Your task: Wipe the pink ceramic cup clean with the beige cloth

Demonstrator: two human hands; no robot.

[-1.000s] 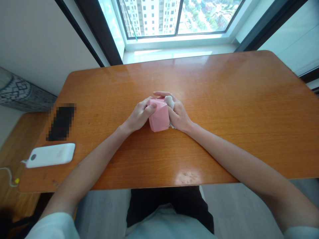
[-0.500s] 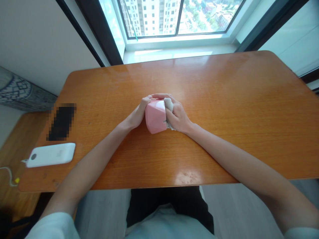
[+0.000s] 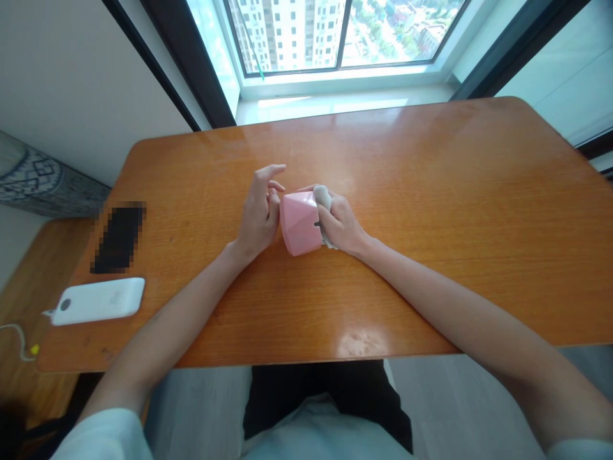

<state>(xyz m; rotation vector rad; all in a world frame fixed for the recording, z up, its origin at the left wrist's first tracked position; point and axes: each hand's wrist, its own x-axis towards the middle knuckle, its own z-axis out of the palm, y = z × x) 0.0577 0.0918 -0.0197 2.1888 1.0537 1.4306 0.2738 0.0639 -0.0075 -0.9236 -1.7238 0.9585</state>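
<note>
A pink faceted cup-like object (image 3: 300, 222) lies on its side near the middle of the orange wooden table (image 3: 431, 191). My left hand (image 3: 259, 211) rests against its left side with the fingers lifted and spread apart. My right hand (image 3: 341, 222) is closed on a small white cloth (image 3: 322, 195) and presses it against the pink object's right side. Part of the cloth is hidden under my fingers.
A white power bank (image 3: 98, 299) with a cable lies near the table's left front corner. A dark blurred-out flat object (image 3: 117, 237) sits just behind it. A window sill (image 3: 330, 99) runs beyond the table's far edge.
My left hand has let go of the pink object's top and its fingers have opened and lifted. The pink object has turned slightly. My right hand keeps the cloth against it.
</note>
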